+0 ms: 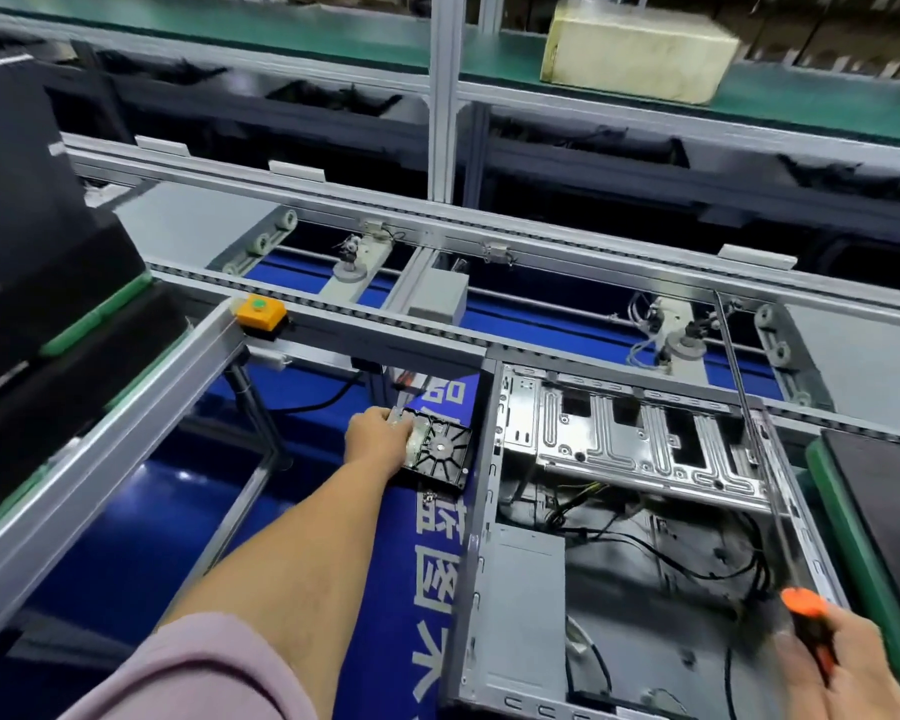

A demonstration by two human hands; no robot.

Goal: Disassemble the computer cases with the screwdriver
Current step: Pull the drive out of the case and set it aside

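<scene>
An open grey computer case (481, 511) lies on its side at the lower right, with a silver drive bay, black cables and a grey power supply inside. Left of the case, a black hard drive (440, 454) rests on the blue mat. My left hand (378, 433) reaches out and grips the drive's left end. At the lower right corner, my right hand (827, 667) holds a long screwdriver (806, 605) by its orange and black handle. Its thin shaft points up and away over the case's right wall.
A blue mat (333, 511) with white lettering covers the bench. An aluminium conveyor rail (385, 330) with an orange button box (261, 309) crosses behind it. Black cases stand at the left and far right. A yellowed foam block (635, 46) sits on the upper shelf.
</scene>
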